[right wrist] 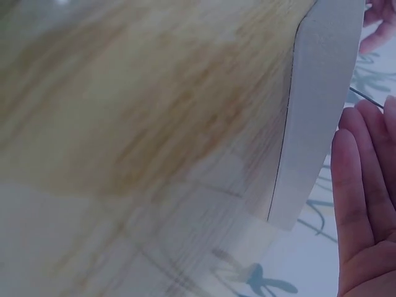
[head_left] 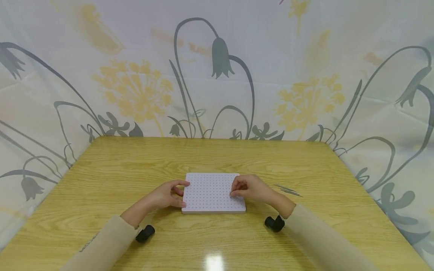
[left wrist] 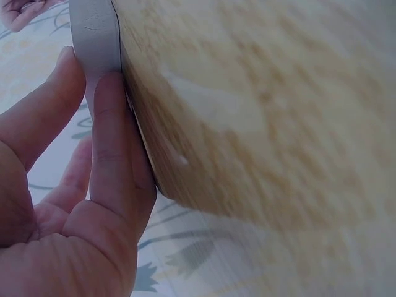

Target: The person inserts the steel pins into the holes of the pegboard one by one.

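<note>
A white pegboard [head_left: 210,192] with rows of small holes lies flat on the wooden table. At its left edge my left hand [head_left: 166,194] steadies it, thumb near the front corner and index finger further back. The left wrist view shows two fingertips touching the board's rim [left wrist: 96,37]. Over the right part of the board, my right hand [head_left: 251,189] pinches a thin dark rod [right wrist: 366,97] between thumb and fingers. Most of that rod is hidden by the hand, and whether its tip sits in a hole I cannot tell.
Several thin grey rods [head_left: 288,190] lie loose on the table [head_left: 217,158] to the right of my right hand. A black wrist camera [head_left: 145,234] sits under the left sleeve, another black camera [head_left: 274,224] under the right. A flower-printed curtain [head_left: 217,94] closes off the back.
</note>
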### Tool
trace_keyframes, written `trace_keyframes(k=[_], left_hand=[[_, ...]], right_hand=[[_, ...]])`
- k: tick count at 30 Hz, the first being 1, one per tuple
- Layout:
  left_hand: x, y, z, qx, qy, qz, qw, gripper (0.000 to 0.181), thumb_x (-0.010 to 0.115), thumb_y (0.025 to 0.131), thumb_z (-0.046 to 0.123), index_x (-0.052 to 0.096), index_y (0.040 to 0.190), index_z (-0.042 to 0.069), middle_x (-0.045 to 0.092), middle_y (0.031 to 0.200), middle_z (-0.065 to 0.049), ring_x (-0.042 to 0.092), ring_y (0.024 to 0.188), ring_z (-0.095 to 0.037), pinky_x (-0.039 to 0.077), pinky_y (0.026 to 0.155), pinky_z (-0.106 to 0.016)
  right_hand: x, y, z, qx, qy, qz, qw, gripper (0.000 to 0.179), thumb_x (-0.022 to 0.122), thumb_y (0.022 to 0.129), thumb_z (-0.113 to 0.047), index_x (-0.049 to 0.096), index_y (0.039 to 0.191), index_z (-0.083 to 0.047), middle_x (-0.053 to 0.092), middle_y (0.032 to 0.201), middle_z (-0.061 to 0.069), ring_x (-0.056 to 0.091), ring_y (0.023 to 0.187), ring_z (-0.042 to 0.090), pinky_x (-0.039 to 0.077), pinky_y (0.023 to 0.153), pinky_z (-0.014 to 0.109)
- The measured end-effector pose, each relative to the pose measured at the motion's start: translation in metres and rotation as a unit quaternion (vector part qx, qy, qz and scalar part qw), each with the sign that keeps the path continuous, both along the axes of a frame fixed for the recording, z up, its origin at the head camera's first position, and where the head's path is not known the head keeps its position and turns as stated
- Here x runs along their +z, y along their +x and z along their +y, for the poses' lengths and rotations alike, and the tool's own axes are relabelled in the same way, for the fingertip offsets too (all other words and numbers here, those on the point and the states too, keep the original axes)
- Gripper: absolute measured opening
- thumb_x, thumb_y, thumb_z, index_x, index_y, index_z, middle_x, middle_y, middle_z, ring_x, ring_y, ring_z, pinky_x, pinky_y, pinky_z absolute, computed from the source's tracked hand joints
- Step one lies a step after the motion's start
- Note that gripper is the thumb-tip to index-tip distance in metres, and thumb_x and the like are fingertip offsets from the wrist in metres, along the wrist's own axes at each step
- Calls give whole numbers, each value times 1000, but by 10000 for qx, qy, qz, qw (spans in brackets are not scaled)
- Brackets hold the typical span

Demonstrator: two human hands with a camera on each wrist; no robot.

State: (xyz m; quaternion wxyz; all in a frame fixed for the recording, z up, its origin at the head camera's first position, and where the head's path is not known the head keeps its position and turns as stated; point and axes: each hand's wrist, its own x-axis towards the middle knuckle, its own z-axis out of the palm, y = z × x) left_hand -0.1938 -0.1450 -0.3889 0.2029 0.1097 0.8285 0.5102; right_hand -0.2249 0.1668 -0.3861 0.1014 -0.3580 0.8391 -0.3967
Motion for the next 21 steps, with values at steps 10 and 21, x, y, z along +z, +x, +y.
trace_keyframes(k=[10,21], left_hand=[[-1,-1,-3,-64,-64,17,10000,67,77,75,4,47,134,0,51,106,-17,57,83,-20,48,68,-27],[-1,0,-2,-2,-76,17,10000,66,76,75,1,47,134,2,51,107,-17,57,82,-20,48,68,-30]], right_hand=[[-4,-3,4,154,7,-187,9997,13,65,83,8,63,95,2,66,91,12,63,85,23,50,75,26],[-3,-1,22,-59,-10,-224,9997,13,69,83,-2,64,96,-2,66,91,5,62,84,16,50,75,27]])
